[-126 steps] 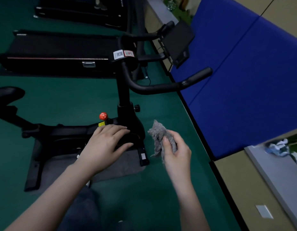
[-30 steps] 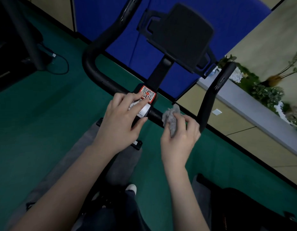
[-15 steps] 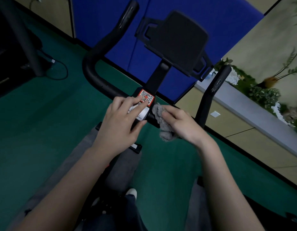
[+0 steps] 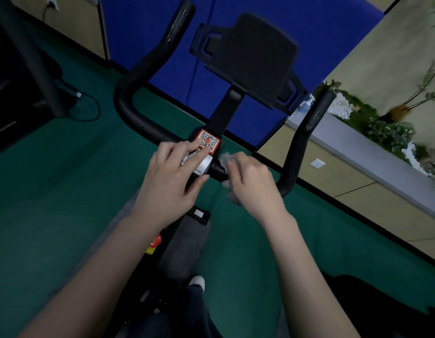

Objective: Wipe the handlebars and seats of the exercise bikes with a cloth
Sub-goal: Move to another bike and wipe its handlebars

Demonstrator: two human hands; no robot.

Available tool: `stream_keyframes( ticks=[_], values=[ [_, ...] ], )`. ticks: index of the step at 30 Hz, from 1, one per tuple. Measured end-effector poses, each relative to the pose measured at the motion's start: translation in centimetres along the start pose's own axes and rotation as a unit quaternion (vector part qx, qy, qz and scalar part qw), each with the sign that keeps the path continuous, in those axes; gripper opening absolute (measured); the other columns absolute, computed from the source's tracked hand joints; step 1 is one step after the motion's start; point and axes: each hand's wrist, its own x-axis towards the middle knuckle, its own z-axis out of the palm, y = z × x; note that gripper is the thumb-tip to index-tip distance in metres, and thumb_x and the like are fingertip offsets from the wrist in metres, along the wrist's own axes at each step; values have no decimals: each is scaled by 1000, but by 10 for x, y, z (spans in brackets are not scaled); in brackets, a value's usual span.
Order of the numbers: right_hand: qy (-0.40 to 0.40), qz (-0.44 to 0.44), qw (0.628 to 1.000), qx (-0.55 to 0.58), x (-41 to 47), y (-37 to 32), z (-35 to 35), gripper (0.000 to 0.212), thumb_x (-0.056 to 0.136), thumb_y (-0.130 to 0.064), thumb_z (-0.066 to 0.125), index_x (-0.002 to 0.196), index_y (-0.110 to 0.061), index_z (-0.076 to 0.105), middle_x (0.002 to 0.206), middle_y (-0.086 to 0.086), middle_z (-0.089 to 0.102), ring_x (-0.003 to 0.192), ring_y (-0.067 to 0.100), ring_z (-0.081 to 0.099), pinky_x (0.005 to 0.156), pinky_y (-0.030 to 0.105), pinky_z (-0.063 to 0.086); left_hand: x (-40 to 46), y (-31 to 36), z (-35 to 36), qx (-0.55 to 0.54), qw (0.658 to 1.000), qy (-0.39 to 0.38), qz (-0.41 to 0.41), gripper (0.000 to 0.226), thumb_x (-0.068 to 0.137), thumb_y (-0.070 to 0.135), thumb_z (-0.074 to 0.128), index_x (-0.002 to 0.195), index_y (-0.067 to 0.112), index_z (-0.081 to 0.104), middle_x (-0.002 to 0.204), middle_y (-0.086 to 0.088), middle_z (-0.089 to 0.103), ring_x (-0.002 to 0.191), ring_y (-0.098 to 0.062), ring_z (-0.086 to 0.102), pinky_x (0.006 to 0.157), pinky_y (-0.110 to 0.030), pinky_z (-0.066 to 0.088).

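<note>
Handlebar: a black U-shaped handlebar of an exercise bike is seen from above, with its left horn raised toward the blue wall panel and its right horn raised toward the planter ledge.
Centre clamp: a red-framed QR sticker and a white label are fixed on the middle of the bar, below the stem of the black tablet holder.
Left hand: the left hand is laid flat on the centre clamp, its fingers spread and apart, with the fingertips touching the QR sticker; nothing is clamped in it.
Right hand: the right hand is closed around the cloth and pressed onto the bar just to the right of the clamp, between the clamp and the right horn.
Cloth: the grey cloth is bunched under the right hand, wrapped on the crossbar; a fold is seen above the knuckles and another hangs below the bar.
Seat: the seat cannot be made out.
Frame: a red knob is partly hidden beneath the left forearm, on the bike's frame.
Floor: green flooring is covered under the bike by a grey mat.
Person: a dark trouser leg and a white shoe tip are seen at the bottom centre.
</note>
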Motion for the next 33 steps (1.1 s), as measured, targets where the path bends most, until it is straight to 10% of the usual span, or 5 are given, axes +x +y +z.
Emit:
stream_keyframes(
  ticks=[10, 16, 23, 28, 33],
  values=[
    [243, 14, 962, 121, -47, -21, 21, 29, 90, -8, 61, 119, -4, 57, 107, 6, 64, 97, 20, 59, 90, 31, 47, 0, 1, 0, 4, 1000, -3, -3, 47, 88, 31, 59, 132, 15, 55, 128, -3, 54, 107, -23, 40, 88, -43, 42],
    [204, 271, 866, 366, -80, -47, 63, 31, 83, -15, 73, 97, -29, 50, 82, -17, 64, 74, -8, 63, 63, 1, 41, 1, -1, -3, 7, 1000, -15, 1, 49, 88, 34, 59, 133, 16, 54, 129, -1, 52, 109, -23, 39, 90, -43, 42],
    [156, 449, 677, 562, -25, -51, 79, 25, 78, -10, 76, 99, -10, 62, 95, 7, 72, 83, 16, 70, 79, 33, 58, 2, -2, -6, 16, 999, -27, 5, 51, 88, 38, 55, 135, 17, 52, 130, -1, 52, 110, -23, 40, 90, -44, 43],
    [211, 463, 584, 633, -26, -57, 75, 24, 76, -3, 78, 94, -6, 62, 90, 11, 72, 71, 15, 72, 59, 22, 55, 2, -2, -7, 19, 999, -33, 11, 51, 89, 39, 54, 135, 17, 52, 131, -2, 52, 110, -24, 40, 89, -44, 44],
    [269, 482, 595, 585, -49, -39, 63, 28, 73, -6, 81, 92, -11, 61, 92, 10, 72, 78, 17, 72, 69, 29, 59, 2, -2, -7, 12, 999, -28, 9, 50, 89, 36, 58, 135, 17, 53, 130, -2, 53, 110, -24, 40, 89, -44, 44]
  ],
)
